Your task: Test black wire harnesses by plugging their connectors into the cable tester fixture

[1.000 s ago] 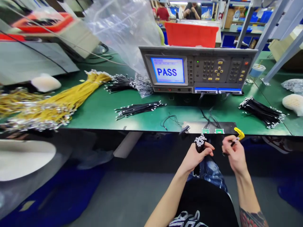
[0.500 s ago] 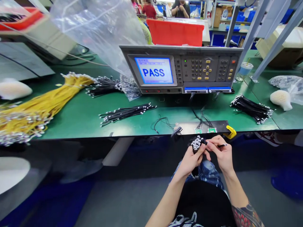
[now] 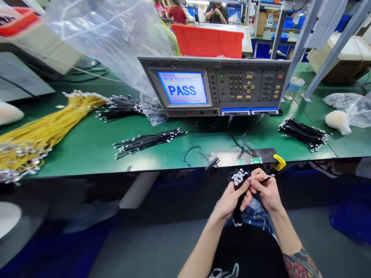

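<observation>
My left hand [image 3: 235, 197] is wrapped round a bundle of short black cables [image 3: 238, 214], whose white connectors [image 3: 239, 177] bunch above the thumb. In front of my lap, just off the table's edge, my right hand [image 3: 265, 189] pinches a single black cable [image 3: 266, 180] with a white connector at its outer end. The fingertips of both hands meet beside the bundle, and they hide the cable's inner end. Above them, two small green circuit boards [image 3: 256, 160] are fixed on a dark strip at the table edge.
A cable tester [image 3: 214, 87] showing PASS stands behind. Black cables [image 3: 149, 141] lie left of centre, and another black bundle [image 3: 304, 133] lies right. Yellow cables [image 3: 52, 129] spread over the left side. A yellow clamp [image 3: 279, 162] grips the table edge.
My right hand has tilted, and its cable now points up and right with its white end showing. More of the bundle's lower end shows below my left hand. The whole view has shifted slightly.
</observation>
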The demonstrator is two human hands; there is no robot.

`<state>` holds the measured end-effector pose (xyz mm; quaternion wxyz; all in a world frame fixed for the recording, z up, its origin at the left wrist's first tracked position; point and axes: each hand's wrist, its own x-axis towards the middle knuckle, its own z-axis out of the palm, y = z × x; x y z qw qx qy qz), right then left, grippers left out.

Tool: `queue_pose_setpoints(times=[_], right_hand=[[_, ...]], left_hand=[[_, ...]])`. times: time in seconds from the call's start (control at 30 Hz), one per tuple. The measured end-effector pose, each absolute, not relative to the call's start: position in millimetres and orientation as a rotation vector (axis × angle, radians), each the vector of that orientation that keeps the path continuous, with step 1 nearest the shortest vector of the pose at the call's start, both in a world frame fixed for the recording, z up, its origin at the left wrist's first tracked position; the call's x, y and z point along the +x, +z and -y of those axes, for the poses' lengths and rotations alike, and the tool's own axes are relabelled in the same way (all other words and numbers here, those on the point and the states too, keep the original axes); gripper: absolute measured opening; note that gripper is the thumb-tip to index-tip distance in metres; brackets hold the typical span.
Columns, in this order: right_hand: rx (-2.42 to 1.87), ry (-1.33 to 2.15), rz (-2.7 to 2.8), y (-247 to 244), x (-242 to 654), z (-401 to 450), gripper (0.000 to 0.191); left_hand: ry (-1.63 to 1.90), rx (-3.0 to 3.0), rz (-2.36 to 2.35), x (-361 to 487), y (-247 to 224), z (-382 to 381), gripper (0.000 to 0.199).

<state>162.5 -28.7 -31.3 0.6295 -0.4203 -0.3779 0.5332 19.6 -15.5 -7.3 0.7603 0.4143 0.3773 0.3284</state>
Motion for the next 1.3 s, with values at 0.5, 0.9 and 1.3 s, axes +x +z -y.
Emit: queue_pose_setpoints(times=[0.5, 0.9, 1.3], right_hand=[[-1.21, 0.721, 0.586, -44.4, 169.6, 9.4, 0.032], [-1.253, 0.87, 0.704, -36.8, 157.3, 9.8, 0.028], [-1.244, 0.699, 0.638, -30.9, 176.6, 11.9, 0.03]], left_hand=[[0.92, 0.904, -1.159, -6.3, -26.0, 13.7, 0.065], [1.019, 1.08, -1.142, 16.5, -29.6, 19.3, 0.035], [0.916, 1.204, -1.181, -6.3, -47.0, 27.0, 0.034]])
